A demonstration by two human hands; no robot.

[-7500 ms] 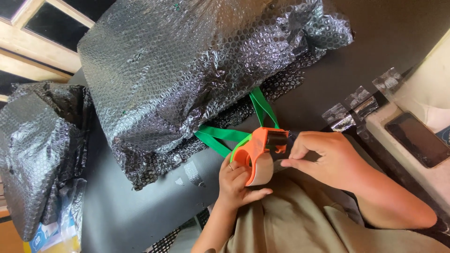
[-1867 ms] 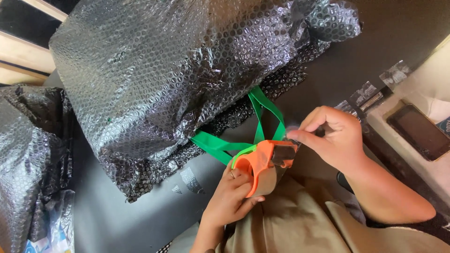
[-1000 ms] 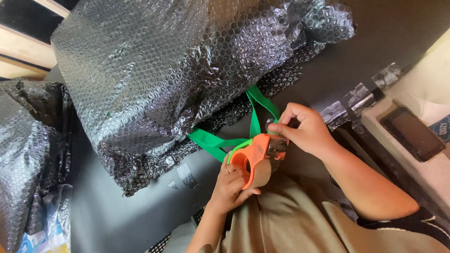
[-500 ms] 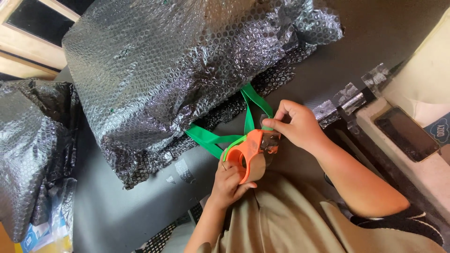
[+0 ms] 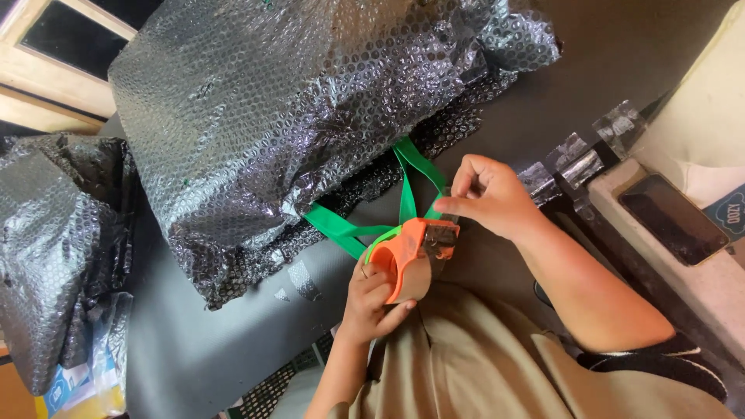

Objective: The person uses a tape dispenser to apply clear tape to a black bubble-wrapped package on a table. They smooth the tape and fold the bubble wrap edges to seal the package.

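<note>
My left hand (image 5: 372, 299) grips an orange tape dispenser (image 5: 410, 250) with a roll of clear tape, held just above my lap. At the dispenser's cutter end my right hand (image 5: 485, 194) pinches the free end of the tape between thumb and fingers. Beyond the dispenser lies a large bundle wrapped in black bubble wrap (image 5: 295, 116) on a dark table (image 5: 217, 341). Green straps (image 5: 365, 229) stick out from under the bundle toward my hands.
A second heap of black bubble wrap (image 5: 54, 248) lies at the left. Several cut strips of clear tape (image 5: 578, 159) hang along the table's right edge. A dark phone (image 5: 671, 217) rests on a pale ledge at the right. A wooden window frame (image 5: 46, 70) is at top left.
My right hand moved from the dispenser's side up to its cutter end and now pinches the tape there. The dispenser and my left hand shifted slightly left.
</note>
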